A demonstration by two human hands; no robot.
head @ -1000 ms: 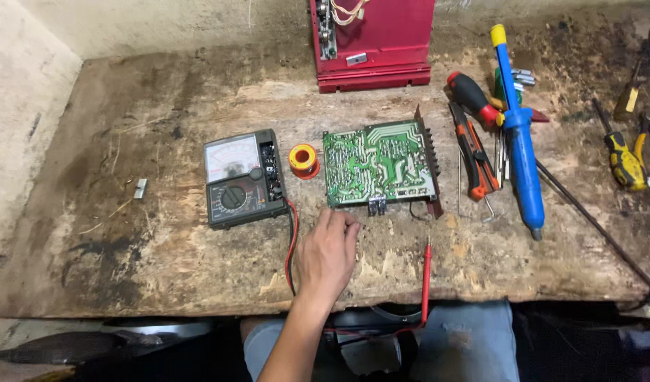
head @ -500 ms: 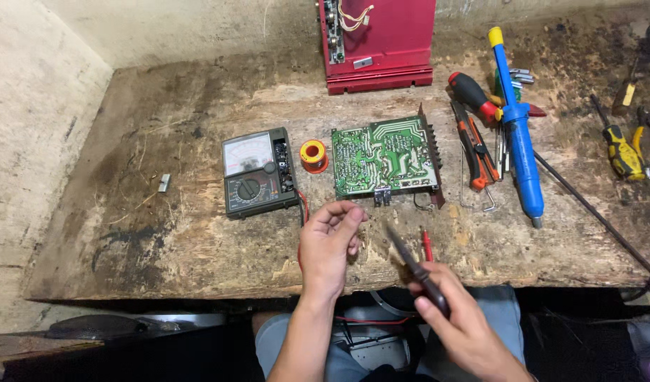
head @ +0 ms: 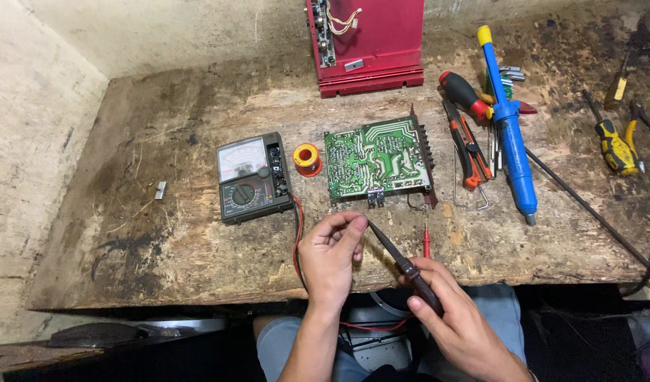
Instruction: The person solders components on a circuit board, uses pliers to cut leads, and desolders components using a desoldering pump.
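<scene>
From the head camera, a worn, stained wooden bench (head: 197,240) filled the view, set against a pale plaster wall on the left and far sides, its near edge running just above the person's lap. The left hand (head: 330,256) hung over the near edge with fingers curled narrow, thumb and fingertips pinched at the tip of a dark probe (head: 403,265); whether they touched it could not be told. The right hand (head: 456,322) was closed around that probe's handle, off the bench near the knees. A red probe (head: 426,242) lay just beside, its lead trailing over the edge. Farther in sat an analogue meter (head: 254,177), a small solder reel (head: 307,158) and a green circuit board (head: 378,159), side by side. A red metal case (head: 371,42) stood at the far wall. Right of the board lay pliers (head: 468,148), a red-handled screwdriver (head: 465,93) and a blue desoldering pump (head: 512,138); yellow-handled tools (head: 617,147) lay near the right edge. Bare wood lay open on the left side and along the near edge
</scene>
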